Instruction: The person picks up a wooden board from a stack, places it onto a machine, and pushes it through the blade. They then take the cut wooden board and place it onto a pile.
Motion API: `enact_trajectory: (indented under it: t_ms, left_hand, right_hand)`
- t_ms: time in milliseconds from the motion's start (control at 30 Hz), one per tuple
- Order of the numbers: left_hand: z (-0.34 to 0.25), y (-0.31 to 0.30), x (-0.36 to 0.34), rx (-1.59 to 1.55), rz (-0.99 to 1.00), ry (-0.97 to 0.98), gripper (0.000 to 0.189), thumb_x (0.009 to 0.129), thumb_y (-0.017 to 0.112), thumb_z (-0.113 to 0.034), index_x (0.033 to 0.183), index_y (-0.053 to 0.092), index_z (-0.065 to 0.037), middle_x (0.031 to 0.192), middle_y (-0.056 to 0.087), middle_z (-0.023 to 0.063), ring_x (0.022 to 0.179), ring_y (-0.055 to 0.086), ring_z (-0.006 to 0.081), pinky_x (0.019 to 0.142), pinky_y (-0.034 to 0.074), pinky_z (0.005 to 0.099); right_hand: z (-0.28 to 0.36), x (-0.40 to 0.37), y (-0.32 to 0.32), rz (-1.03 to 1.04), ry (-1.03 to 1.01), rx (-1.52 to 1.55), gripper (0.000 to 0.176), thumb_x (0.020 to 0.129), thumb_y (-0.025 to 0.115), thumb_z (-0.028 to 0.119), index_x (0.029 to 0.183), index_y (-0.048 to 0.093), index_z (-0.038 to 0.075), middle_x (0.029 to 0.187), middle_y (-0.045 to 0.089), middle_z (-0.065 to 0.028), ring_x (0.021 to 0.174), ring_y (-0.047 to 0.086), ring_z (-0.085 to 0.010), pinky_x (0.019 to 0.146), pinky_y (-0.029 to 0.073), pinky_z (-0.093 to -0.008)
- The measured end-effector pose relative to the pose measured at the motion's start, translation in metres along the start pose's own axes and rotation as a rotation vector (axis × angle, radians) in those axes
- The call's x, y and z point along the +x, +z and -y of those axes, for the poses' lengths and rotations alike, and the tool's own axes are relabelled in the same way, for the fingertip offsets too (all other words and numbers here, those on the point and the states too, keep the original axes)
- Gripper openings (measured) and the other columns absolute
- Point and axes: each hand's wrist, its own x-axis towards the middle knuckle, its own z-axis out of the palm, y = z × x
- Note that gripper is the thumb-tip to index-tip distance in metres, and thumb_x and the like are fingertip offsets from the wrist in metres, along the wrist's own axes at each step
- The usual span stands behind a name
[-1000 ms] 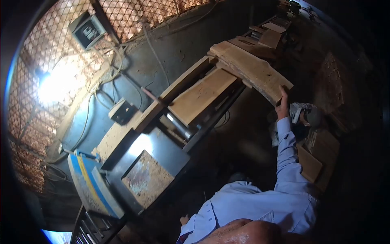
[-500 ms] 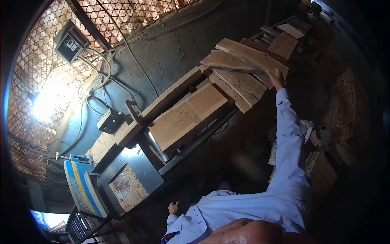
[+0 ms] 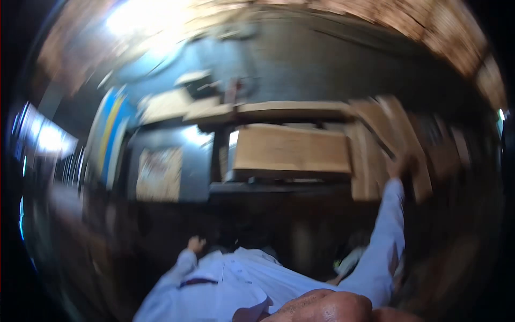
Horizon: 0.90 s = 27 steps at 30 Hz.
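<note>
My right hand (image 3: 402, 163) reaches to the far right and grips the edge of a long wooden plank (image 3: 405, 137), its fingers blurred. Other boards (image 3: 365, 161) lie beneath and beside it, overlapping at angles. To their left, a wide flat wooden board (image 3: 292, 150) lies along the machine bed. My left hand (image 3: 196, 244) hangs low in front of the machine, away from the wood, with its fingers loosely apart and nothing visible in it.
A dark metal machine plate (image 3: 194, 172) with a dusty wooden inset (image 3: 159, 174) is at the left. Beside it stands a blue, yellow and white curved guard (image 3: 111, 137). A long wooden rail (image 3: 292, 111) runs behind the board. Pale cloth (image 3: 351, 261) shows beside my right sleeve.
The view has turned, so the machine now lies level across it, and motion blurs the picture. My right hand is still at the planks; my left hand still hangs low.
</note>
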Motion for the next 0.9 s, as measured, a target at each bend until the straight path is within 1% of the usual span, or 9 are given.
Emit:
enact_trajectory:
  t_ms: [67, 200, 267, 333, 367, 567, 767, 833, 900]
  left_hand:
    - [-0.018, -0.017, -0.019, -0.1, 0.046, -0.134, 0.056, 0.089, 0.058, -0.048, 0.111, 0.066, 0.003, 0.117, 0.063, 0.0276, 0.109, 0.06, 0.0427, 0.095, 0.048, 0.05]
    - [-0.026, -0.035, -0.051, -0.275, -0.049, -0.276, 0.041, 0.084, 0.063, -0.043, 0.079, 0.074, -0.003, 0.085, 0.072, 0.0195, 0.089, 0.068, 0.0376, 0.084, 0.053, 0.0471]
    - [-0.033, -0.036, -0.064, -0.327, -0.043, -0.414, 0.038, 0.084, 0.065, -0.04, 0.074, 0.075, -0.005, 0.077, 0.072, 0.0157, 0.086, 0.07, 0.0348, 0.083, 0.053, 0.0456]
    - [-0.028, -0.038, -0.084, -0.369, -0.051, -0.486, 0.038, 0.084, 0.065, -0.04, 0.079, 0.076, -0.004, 0.082, 0.072, 0.0177, 0.089, 0.07, 0.0351, 0.084, 0.053, 0.0452]
    - [-0.023, -0.039, -0.093, -0.389, -0.085, -0.512, 0.038, 0.084, 0.065, -0.04, 0.081, 0.076, -0.004, 0.085, 0.072, 0.0188, 0.09, 0.069, 0.0356, 0.085, 0.053, 0.0451]
    - [0.026, -0.019, -0.156, -0.467, -0.253, -0.687, 0.032, 0.083, 0.066, -0.035, 0.085, 0.076, -0.004, 0.078, 0.073, 0.0147, 0.081, 0.072, 0.0287, 0.079, 0.055, 0.0404]
    - [0.106, 0.061, -0.215, -0.821, 0.007, -0.886, 0.029, 0.084, 0.062, -0.031, 0.076, 0.074, -0.005, 0.066, 0.07, 0.0091, 0.059, 0.069, 0.0212, 0.06, 0.057, 0.036]
    - [0.13, 0.079, -0.235, -0.837, 0.058, -0.867, 0.03, 0.084, 0.062, -0.03, 0.074, 0.074, -0.004, 0.065, 0.07, 0.0091, 0.058, 0.069, 0.0209, 0.058, 0.057, 0.0359]
    - [0.137, 0.07, -0.265, -0.958, -0.013, -0.914, 0.035, 0.085, 0.064, -0.036, 0.076, 0.072, -0.003, 0.066, 0.07, 0.0102, 0.06, 0.069, 0.0209, 0.058, 0.057, 0.0355]
  right_hand:
    - [0.033, -0.005, -0.034, -0.147, 0.004, -0.053, 0.09, 0.073, 0.074, 0.065, 0.13, 0.055, -0.002, 0.128, 0.058, -0.0268, 0.118, 0.055, -0.0458, 0.103, 0.042, -0.0525]
    - [-0.062, 0.069, 0.089, -0.314, -0.316, -0.008, 0.078, 0.076, 0.075, 0.061, 0.122, 0.062, 0.0, 0.116, 0.065, -0.0241, 0.106, 0.061, -0.0447, 0.09, 0.049, -0.0527]
    - [0.014, 0.022, 0.006, -0.549, -0.504, 0.024, 0.072, 0.079, 0.073, 0.061, 0.118, 0.066, 0.001, 0.111, 0.068, -0.023, 0.101, 0.063, -0.0435, 0.088, 0.05, -0.0526]
    - [0.086, -0.026, -0.07, -0.221, 0.19, -0.185, 0.086, 0.073, 0.069, 0.07, 0.125, 0.06, 0.002, 0.126, 0.057, -0.0238, 0.117, 0.049, -0.0502, 0.098, 0.027, -0.0778]
    - [0.047, -0.003, -0.015, -0.321, 0.198, -0.175, 0.093, 0.064, 0.068, 0.079, 0.122, 0.061, 0.007, 0.124, 0.054, -0.0222, 0.117, 0.044, -0.0537, 0.09, 0.014, -0.0877]
    - [0.155, -0.036, 0.09, -0.289, -0.042, 0.381, 0.079, 0.074, 0.067, 0.072, 0.124, 0.062, 0.011, 0.127, 0.056, -0.0192, 0.119, 0.048, -0.045, 0.099, 0.024, -0.0786]
    - [0.279, -0.321, 0.04, 0.182, -0.276, 1.096, 0.066, 0.083, 0.064, 0.065, 0.122, 0.063, 0.012, 0.129, 0.057, -0.0174, 0.12, 0.051, -0.0355, 0.102, 0.031, -0.0722]
    - [0.372, -0.437, -0.04, 0.243, -0.82, 0.915, 0.02, 0.095, 0.059, 0.014, 0.105, 0.069, -0.001, 0.099, 0.071, -0.014, 0.083, 0.066, -0.0231, 0.071, 0.054, -0.0317]
    - [0.428, -0.521, -0.05, 0.496, -0.785, 1.06, 0.021, 0.095, 0.063, 0.015, 0.092, 0.07, -0.004, 0.083, 0.071, -0.0143, 0.075, 0.065, -0.0212, 0.071, 0.053, -0.0319]
